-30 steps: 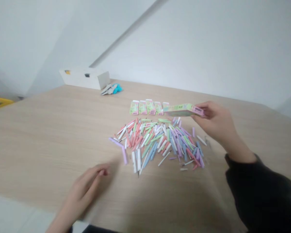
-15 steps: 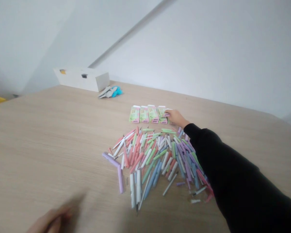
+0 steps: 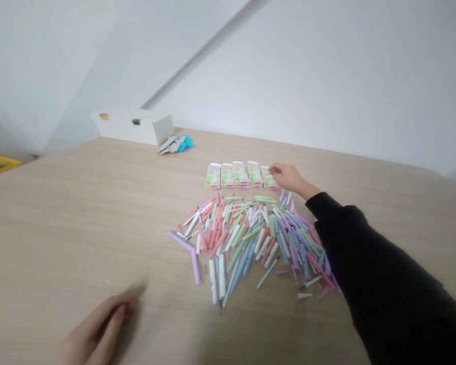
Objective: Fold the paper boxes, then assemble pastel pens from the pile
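Observation:
My right hand [image 3: 289, 177] is at the right end of a row of small green-and-pink cardboard boxes marked 5. Its fingers are loosely bent and apart, by the top of the rightmost box [image 3: 268, 179], and they hold nothing that I can see. The box beside it [image 3: 254, 174] lies on another one. In front of the row spreads a heap of pens [image 3: 235, 235] in white, pink, green, blue and purple. At the lower left, my left hand [image 3: 102, 327] rests over the table with fingers curled and thumb against them; nothing shows in it.
A long white box [image 3: 133, 129] with cut-outs stands at the back left against the wall. Beside it lies a crumpled grey and blue cloth or glove [image 3: 177, 144]. A yellow-edged container [image 3: 2, 165] is beyond the table's left edge.
My right hand has let go of the box, which now lies on the row, and has shifted right. My left hand has come further into view.

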A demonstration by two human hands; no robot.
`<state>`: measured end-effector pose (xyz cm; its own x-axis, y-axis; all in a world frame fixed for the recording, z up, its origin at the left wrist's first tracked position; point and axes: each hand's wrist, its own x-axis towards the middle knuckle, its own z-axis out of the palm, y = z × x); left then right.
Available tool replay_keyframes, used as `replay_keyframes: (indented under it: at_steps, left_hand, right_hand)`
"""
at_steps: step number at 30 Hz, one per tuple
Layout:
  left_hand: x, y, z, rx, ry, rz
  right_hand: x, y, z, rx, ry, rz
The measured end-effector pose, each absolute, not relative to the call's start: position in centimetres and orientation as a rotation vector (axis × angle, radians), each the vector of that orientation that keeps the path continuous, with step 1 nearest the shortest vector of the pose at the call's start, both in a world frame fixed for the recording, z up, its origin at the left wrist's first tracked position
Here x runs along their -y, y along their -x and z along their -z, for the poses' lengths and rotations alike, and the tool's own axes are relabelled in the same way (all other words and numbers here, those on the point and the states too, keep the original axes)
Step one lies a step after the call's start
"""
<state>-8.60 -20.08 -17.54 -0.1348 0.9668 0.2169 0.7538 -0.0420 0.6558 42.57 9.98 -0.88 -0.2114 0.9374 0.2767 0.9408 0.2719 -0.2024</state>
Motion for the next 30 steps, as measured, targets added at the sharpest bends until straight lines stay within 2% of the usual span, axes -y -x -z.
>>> replay_keyframes:
  at_steps: [5, 12, 17, 30]
  left_hand:
    - [19.3, 7.2, 15.3, -1.839, -1.932, -0.964]
    - [18.7, 6.7, 14.2, -1.882, -1.915, -0.924]
    - [18.2, 7.2, 14.5, -1.855, -1.93, -0.873]
    - [18.2, 7.0, 13.5, -1.955, -1.846, -0.775]
  right_hand:
    - [-3.0, -47.9, 0.6, 2.154, 1.864, -0.14]
    - [6.7, -57.8, 3.3, 1.762, 2.299, -0.379]
    - [10.8, -61.1, 6.1, 1.564, 2.468, -0.35]
    - [10.9, -58.0, 10.5, 1.618, 2.152, -0.119]
